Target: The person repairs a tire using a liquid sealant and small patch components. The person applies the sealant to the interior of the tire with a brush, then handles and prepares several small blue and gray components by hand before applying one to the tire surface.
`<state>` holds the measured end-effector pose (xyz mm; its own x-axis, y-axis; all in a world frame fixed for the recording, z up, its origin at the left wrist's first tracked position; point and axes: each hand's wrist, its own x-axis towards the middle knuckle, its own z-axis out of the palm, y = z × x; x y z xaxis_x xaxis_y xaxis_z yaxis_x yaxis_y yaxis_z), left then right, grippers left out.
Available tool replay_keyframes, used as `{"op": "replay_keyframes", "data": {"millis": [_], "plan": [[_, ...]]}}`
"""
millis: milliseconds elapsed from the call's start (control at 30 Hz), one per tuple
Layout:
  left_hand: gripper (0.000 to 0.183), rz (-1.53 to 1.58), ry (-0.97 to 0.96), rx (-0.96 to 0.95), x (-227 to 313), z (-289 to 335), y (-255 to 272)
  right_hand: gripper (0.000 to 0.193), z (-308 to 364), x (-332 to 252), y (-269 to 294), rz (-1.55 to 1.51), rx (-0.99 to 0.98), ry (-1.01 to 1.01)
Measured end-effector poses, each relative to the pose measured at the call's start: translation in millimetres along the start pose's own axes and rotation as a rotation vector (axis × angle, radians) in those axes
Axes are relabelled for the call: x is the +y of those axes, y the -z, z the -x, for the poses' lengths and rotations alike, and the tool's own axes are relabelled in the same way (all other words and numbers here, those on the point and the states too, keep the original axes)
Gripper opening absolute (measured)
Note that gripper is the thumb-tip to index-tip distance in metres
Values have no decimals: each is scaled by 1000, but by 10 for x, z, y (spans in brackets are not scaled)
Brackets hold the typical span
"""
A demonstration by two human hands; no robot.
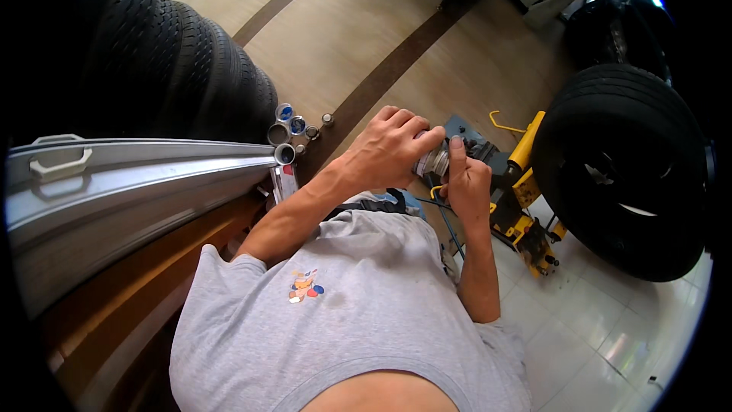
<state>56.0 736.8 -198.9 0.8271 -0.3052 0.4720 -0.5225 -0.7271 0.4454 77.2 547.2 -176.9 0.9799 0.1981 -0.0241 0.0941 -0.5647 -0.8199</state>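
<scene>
In front of my waist I hold a small silvery cylindrical object (435, 162) between both hands; its exact kind is largely hidden by my fingers. My left hand (390, 145) is closed over its upper left end, fingers curled down around it. My right hand (467, 180) grips the other end, with the thumb raised along its side. Dark parts show at the end by the right thumb.
Tyres (183, 61) stand in a row at left, above a metal panel with a white handle (61, 164). Several small cans (296, 125) sit on the floor near its end. At right are a yellow tool (526, 152) and a large black tyre (564, 206).
</scene>
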Motion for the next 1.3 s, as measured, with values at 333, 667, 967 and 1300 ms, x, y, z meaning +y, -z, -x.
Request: {"op": "replay_keyframes", "data": {"millis": [333, 667, 967, 1300], "plan": [[67, 307, 223, -266, 313, 125, -433, 37, 71, 491, 379, 267, -215, 691], [58, 27, 411, -319, 503, 473, -951, 59, 166, 1089, -31, 131, -534, -355], [64, 957, 550, -812, -366, 699, -1322, 55, -199, 1467, -351, 281, -559, 745], [61, 366, 673, -188, -1333, 1727, -2929, 55, -481, 2590, -2067, 520, -543, -845]]}}
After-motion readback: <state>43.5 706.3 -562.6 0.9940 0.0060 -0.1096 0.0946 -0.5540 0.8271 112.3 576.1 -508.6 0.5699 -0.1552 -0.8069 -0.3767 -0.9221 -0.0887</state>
